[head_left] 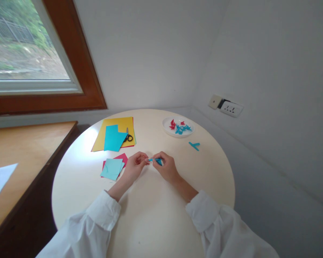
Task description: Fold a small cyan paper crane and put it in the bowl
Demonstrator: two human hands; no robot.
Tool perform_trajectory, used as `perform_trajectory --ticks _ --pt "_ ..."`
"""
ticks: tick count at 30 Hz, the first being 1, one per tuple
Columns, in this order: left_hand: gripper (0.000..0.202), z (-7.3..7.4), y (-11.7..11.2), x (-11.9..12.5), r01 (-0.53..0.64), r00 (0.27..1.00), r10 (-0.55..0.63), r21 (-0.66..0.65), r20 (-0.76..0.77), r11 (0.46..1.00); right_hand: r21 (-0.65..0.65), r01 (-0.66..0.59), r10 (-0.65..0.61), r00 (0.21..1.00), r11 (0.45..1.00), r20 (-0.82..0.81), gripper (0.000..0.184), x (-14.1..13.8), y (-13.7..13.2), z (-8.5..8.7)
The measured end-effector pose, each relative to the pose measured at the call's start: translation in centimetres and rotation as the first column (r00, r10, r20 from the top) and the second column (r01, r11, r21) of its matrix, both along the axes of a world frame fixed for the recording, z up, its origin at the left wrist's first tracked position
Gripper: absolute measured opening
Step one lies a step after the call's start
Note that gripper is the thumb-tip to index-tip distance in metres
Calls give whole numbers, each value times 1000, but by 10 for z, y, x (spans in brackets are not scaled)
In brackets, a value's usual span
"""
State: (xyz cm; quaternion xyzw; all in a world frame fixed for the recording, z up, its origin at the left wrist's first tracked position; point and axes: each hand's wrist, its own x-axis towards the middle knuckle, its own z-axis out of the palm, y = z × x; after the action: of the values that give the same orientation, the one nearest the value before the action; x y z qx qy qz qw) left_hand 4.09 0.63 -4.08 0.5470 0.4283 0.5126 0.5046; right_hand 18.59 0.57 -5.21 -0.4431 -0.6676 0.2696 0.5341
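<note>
From where I stand, the blue paper piece (158,161) is a small, narrow thing, bright blue, with a slim end showing between the two hands and a wider, darker part under the right one. Its folds are too small to make out. It sits up off the bench (150,222), on the person's side of the white dish (174,135) and a little left of it. The right hand (165,166) has its fingers pinching the wider part; the left hand (136,163) is curled, thumb and fingertips pressed together on the slim end.

In the dish lie blue folded pieces (181,129) and red folded pieces (172,124), pointed and jumbled. Just beside the dish, toward the person and to the right, is a forked blue strip (195,145). Well left of the dish, yellow paper (99,138) carries a notched blue sheet (111,138) and black-handled scissors (129,137); left of the dish and nearer the person, pale blue squares (112,168) overlap pinkish-red paper (123,157).

The bench is round, cream and glossy. A white wall rises behind the dish, with a socket (231,108) to the dish's right and a brown-framed window (18,46) far to its left.
</note>
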Motion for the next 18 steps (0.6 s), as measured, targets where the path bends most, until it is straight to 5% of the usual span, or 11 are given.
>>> perform_trajectory --ticks 10,18 --pt "21 2 -1 0 18 999 -16 -37 45 999 -2 -2 2 1000 1000 -10 3 0 0 0" --pt "26 -1 -1 -1 26 996 -24 15 -87 1000 -21 -18 18 1000 1000 -20 1 0 -1 1"
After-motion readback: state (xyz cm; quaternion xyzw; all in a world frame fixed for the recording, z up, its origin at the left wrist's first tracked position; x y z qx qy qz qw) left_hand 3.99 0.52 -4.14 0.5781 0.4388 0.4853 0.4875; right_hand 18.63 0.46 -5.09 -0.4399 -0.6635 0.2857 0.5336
